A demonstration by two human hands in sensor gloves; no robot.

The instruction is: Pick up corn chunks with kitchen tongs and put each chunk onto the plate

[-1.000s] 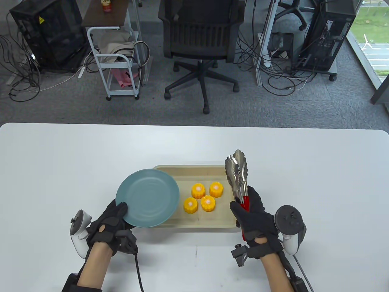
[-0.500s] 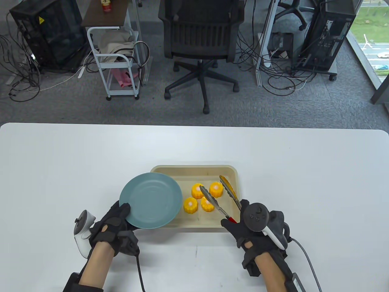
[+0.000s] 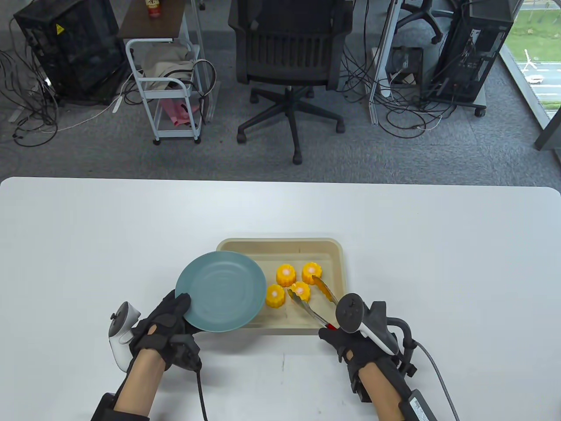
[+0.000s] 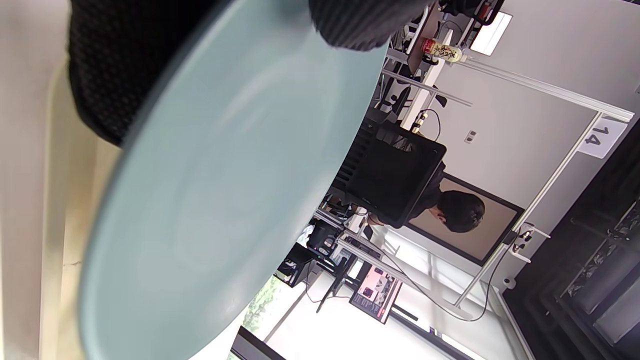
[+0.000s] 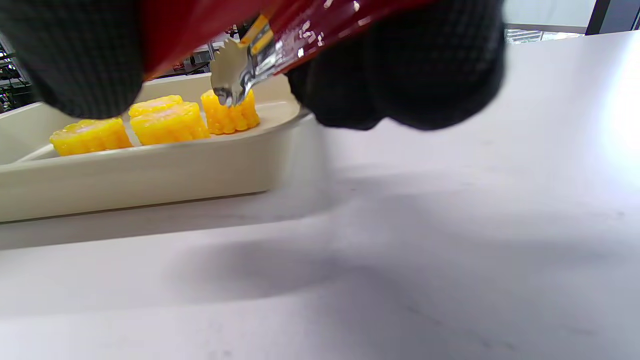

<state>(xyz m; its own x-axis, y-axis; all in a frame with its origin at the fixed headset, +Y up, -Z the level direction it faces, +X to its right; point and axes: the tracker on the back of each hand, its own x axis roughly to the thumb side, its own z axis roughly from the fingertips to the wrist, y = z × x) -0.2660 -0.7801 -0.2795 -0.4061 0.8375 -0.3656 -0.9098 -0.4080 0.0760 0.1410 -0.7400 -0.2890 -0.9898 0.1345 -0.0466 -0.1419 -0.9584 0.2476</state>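
Note:
Several yellow corn chunks [image 3: 292, 284] sit in a beige tray [image 3: 337, 256]; they show again in the right wrist view as corn chunks [image 5: 167, 122] inside the tray [image 5: 140, 175]. My right hand [image 3: 350, 344] grips the red handle of steel tongs [image 3: 313, 300], whose spread arms straddle the nearest right corn chunk [image 3: 300, 292]. My left hand [image 3: 168, 320] holds the teal plate [image 3: 221, 289] by its near-left rim, tilted above the tray's left end. The plate [image 4: 215, 190] fills the left wrist view and is bare.
The white table [image 3: 438, 245] extends wide on both sides of the tray. A black office chair [image 3: 289, 57], a white cart [image 3: 168, 87] and computer towers with cables stand on the floor beyond the far edge.
My right hand swung the tongs from pointing upward down into the tray and drew back toward me; the tong arms now flank a chunk. The plate crept slightly right.

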